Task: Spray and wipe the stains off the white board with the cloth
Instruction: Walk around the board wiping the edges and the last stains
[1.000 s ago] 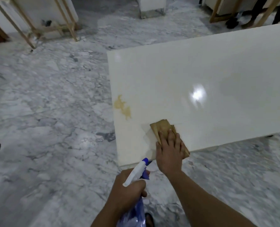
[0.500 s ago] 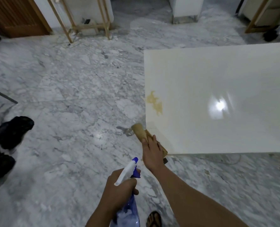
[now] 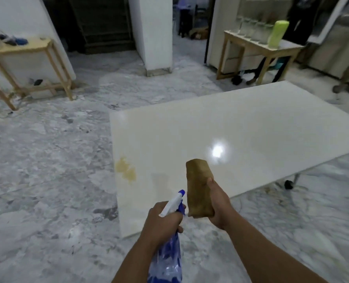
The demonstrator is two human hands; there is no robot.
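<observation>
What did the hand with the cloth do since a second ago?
The right hand lifted the brown cloth off the white board; before it pressed it flat near the front edge, now it grips it in the air. The left hand holds the spray bottle as before, and the yellow stain remains.

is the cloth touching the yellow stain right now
No, the right hand holds the cloth up off the white board, well to the right of the stain.

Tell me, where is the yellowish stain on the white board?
In the head view, the stain sits near the white board's left edge, left of the raised cloth and beyond the spray bottle.
</observation>
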